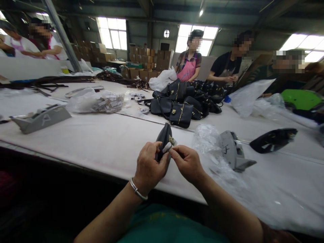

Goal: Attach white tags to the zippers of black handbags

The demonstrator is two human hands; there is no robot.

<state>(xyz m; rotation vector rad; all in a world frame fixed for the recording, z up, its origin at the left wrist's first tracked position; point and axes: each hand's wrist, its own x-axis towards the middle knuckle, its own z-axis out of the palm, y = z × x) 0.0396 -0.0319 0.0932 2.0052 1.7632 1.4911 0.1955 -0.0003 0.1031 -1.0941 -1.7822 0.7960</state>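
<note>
My left hand (149,167) is wrapped round a small black bag (165,132) and holds it upright above the table's near edge. A small white wrapped piece (167,147) and a bit of gold-coloured metal show on the bag's right side. My right hand (187,162) is closed in a pinch at that white piece, thumb and forefinger together. Its fingertips touch or nearly touch the piece; I cannot tell exactly what lies between them. My left fingers hide the bag's lower part.
Beyond my hands lies a heap of black bags (181,113). A grey tape dispenser (43,118) stands left, another dispenser (231,152) right beside crumpled clear plastic (207,138). One black bag (273,140) lies far right. Several co-workers stand across the table (101,138).
</note>
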